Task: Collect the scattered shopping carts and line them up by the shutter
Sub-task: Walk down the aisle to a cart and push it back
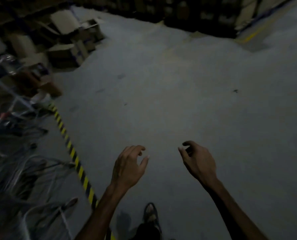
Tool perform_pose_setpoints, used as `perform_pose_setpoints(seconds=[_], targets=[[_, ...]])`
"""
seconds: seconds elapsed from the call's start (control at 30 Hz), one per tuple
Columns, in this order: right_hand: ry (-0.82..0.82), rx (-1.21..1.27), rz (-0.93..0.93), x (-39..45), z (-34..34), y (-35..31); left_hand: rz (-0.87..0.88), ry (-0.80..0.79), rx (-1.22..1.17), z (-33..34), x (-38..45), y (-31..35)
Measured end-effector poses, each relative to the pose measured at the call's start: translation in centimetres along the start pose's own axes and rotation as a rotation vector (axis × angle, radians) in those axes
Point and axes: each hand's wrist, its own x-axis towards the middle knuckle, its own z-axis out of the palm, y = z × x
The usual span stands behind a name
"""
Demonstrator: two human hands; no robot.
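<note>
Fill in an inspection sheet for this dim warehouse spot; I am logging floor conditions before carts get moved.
Surface: grey concrete floor, a few small dark marks.
Job's things: blurred shopping carts at left, beyond the striped floor tape.
Clutter: cardboard boxes stacked at upper left.
Grippers: left hand and right hand loosely curled, holding nothing.
Cables: nothing seen.
Surroundings: dark shelving at back; shutter not seen.

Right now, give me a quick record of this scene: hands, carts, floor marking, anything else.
left hand: empty, fingers loosely curled, over bare floor
right hand: empty, fingers loosely curled
carts: blurred wire frames at the left, beyond the striped tape
tape: yellow-black line running diagonally on the floor
boxes: stacked at upper left
foot: one shoe, bottom centre
</note>
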Motion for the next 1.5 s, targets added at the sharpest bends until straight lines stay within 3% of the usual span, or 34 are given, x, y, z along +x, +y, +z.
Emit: perform_pose_setpoints(seconds=[0.47,0.8,1.2,1.5], targets=[[0.357,-0.054,0.339,14.9,-8.1,6.4,0.349,-0.161,-0.207,11.5,25.1,6.1],[0.539,-0.012,0.426,25.8,-13.5,8.6,0.535,-0.233,-0.286,17.2,42.1,13.1],[0.669,0.037,0.503,38.8,-22.8,20.2,0.664,-0.337,-0.295,29.7,57.2,26.2],[0.724,0.056,0.568,51.8,-36.1,31.2,0.712,-0.351,-0.259,37.7,72.0,41.2]])
